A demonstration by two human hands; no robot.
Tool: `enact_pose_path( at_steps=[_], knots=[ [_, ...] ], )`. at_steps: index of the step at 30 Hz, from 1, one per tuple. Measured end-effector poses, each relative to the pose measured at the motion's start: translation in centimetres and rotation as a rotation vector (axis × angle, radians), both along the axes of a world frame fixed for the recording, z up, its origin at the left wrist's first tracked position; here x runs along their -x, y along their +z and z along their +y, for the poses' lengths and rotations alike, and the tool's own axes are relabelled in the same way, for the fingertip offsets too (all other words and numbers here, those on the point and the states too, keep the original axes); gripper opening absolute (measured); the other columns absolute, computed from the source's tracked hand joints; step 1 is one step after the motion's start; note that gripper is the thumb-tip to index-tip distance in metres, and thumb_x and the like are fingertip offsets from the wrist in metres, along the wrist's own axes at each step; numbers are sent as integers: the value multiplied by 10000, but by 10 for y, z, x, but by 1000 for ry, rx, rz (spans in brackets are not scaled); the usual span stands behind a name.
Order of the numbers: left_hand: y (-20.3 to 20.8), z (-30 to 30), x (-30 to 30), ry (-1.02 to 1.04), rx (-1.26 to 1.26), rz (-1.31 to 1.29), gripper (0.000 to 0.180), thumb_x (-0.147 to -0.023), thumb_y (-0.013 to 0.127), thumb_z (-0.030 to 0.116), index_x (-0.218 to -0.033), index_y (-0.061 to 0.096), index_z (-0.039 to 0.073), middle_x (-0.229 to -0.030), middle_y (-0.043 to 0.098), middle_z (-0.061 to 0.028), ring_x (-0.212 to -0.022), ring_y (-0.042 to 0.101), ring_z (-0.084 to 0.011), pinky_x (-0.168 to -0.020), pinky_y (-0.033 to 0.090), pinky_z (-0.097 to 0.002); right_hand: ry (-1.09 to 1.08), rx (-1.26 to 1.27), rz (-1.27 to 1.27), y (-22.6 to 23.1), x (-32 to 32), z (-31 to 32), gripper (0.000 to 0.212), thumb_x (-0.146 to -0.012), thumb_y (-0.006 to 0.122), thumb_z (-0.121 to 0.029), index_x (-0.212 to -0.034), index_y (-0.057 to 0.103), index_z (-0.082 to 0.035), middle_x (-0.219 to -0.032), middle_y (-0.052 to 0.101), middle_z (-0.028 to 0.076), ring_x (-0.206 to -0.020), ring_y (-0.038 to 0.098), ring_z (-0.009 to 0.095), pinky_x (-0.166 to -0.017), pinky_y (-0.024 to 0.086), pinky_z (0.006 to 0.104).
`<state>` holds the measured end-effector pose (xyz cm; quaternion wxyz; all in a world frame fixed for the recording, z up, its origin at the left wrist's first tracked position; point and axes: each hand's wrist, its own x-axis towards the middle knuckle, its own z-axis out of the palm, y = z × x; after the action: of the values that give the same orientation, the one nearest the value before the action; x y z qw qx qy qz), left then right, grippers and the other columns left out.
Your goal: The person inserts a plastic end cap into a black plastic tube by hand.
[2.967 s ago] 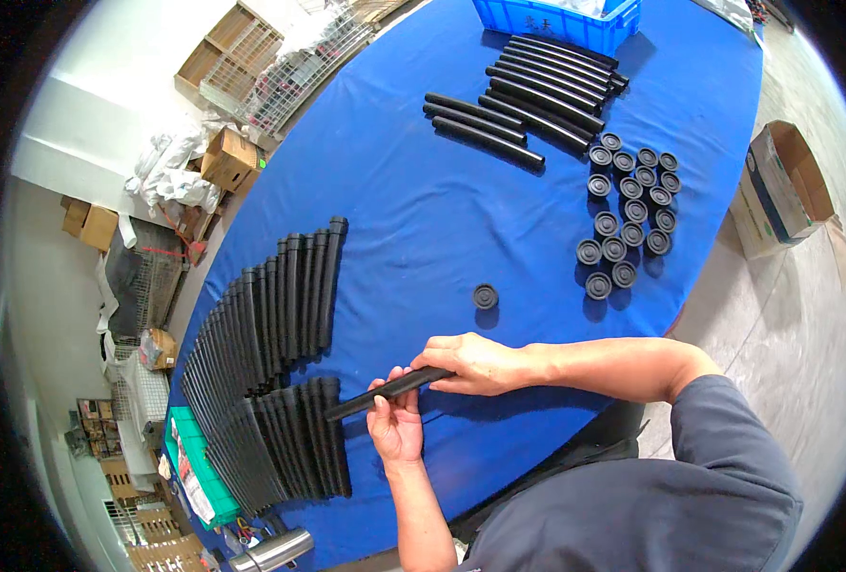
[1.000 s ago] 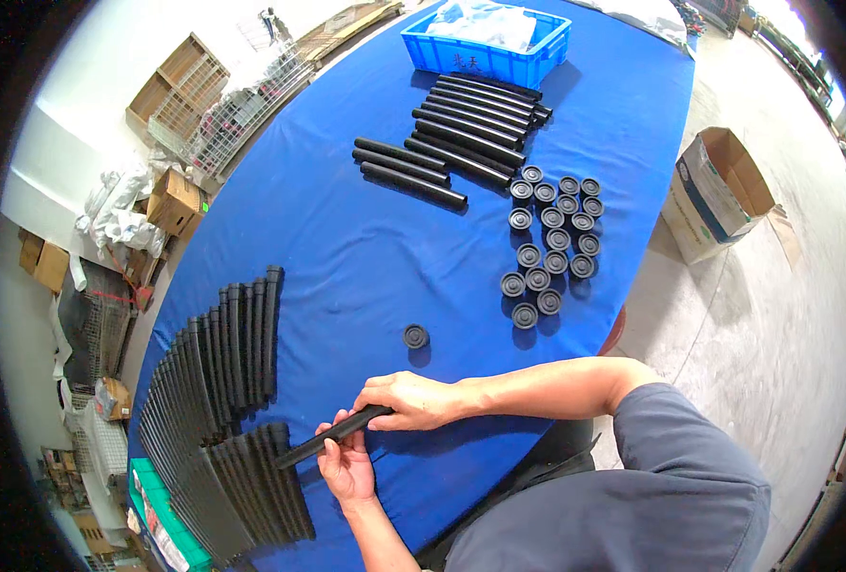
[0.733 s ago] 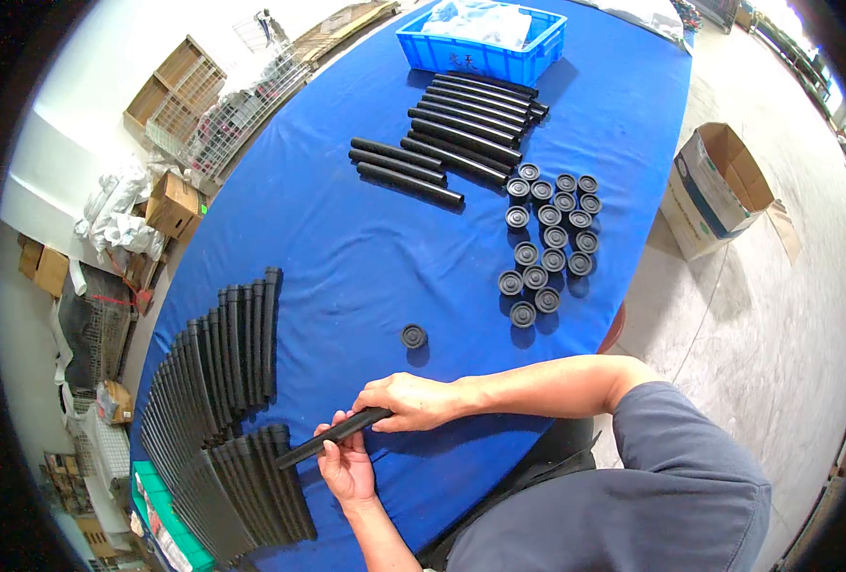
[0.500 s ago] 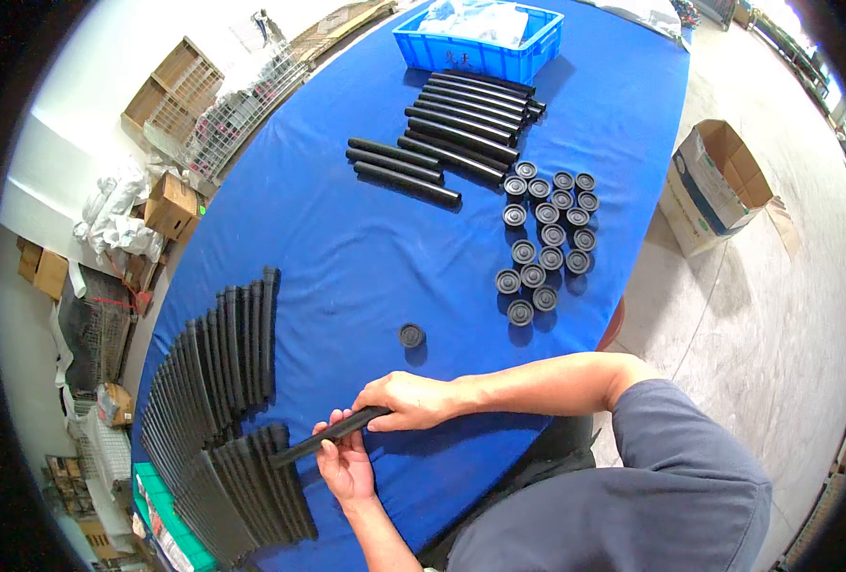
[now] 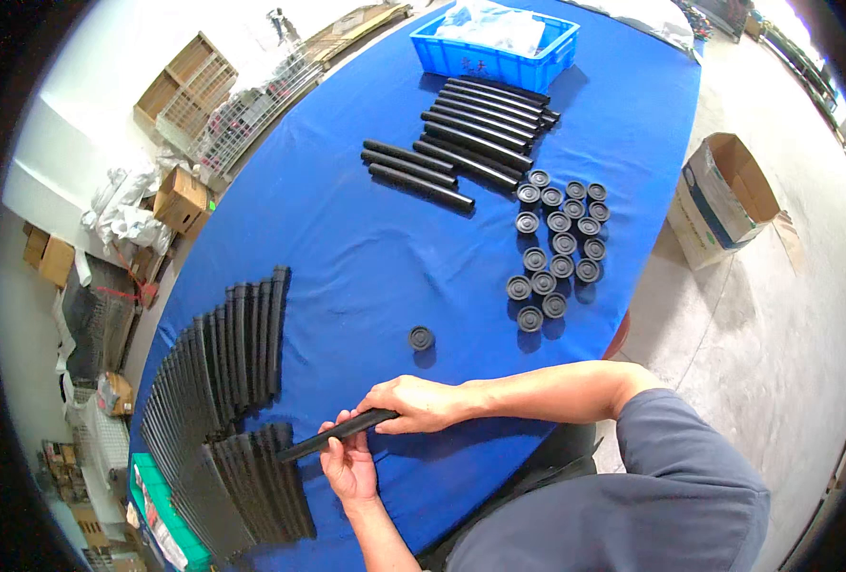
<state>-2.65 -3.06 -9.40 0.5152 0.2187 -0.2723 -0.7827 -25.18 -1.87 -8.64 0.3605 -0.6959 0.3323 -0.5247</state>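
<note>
Held tube: slim, dark black, smooth-looking tube [image 5: 306, 446], slanting over the near side of the blue cloth-covered tabletop [image 5: 346, 315].
Left hand [image 5: 351, 469]: palm up, fingers and thumb closed around the tube's middle.
Right hand [image 5: 421, 405]: fingers wrapped over its right end, hiding it.
Lone cap: round, black, ringed cap [image 5: 421, 337], just beyond the right hand; a forward elbow or sleeve sweep might knock it.
Near-left row: black capped-looking tubes [image 5: 256, 486]; the held tube's left end overlaps them in view, contact unclear, so a leftward push could disarrange them.

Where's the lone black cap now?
In the head view, the lone black cap lies near the middle, on the blue cloth just beyond the right hand, left of the grouped caps.
</note>
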Motion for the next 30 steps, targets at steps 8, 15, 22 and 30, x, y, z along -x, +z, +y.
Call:
enact_pose_path(
  at_steps=[8,15,22,30],
  knots=[
    [-3,2,0,42,-66,-20,295,-920,652,99,-1193,572,23,-1260,601,-243,-1220,563,-371,-1084,442,-506,39,-9,199,5,5,3,397,-854,681,-144,-1222,590,-24,-985,638,180,-899,650,343,-740,533,425],
    [-6,4,0,4,-49,2,285,-929,646,116,-1199,570,59,-1275,595,-227,-1262,525,-392,-1076,452,-483,299,-802,130,53,19,-2,356,-857,676,-195,-1164,639,-18,-1022,660,231,-938,671,325,-798,553,376],
    [-3,3,8,-5,-81,22,247,-938,636,106,-1176,579,80,-1282,594,-210,-1255,540,-346,-1059,472,-457,47,-46,242,23,10,6,428,-827,727,-173,-1203,595,-16,-895,624,195,-827,637,346,-711,526,426],
    [2,5,10,-15,-67,-35,255,-923,656,110,-1160,575,64,-1268,599,-207,-1238,549,-356,-1076,445,-500,0,-92,260,24,10,6,351,-833,716,-139,-1140,621,3,-919,641,193,-812,660,331,-710,526,394]
  ],
)
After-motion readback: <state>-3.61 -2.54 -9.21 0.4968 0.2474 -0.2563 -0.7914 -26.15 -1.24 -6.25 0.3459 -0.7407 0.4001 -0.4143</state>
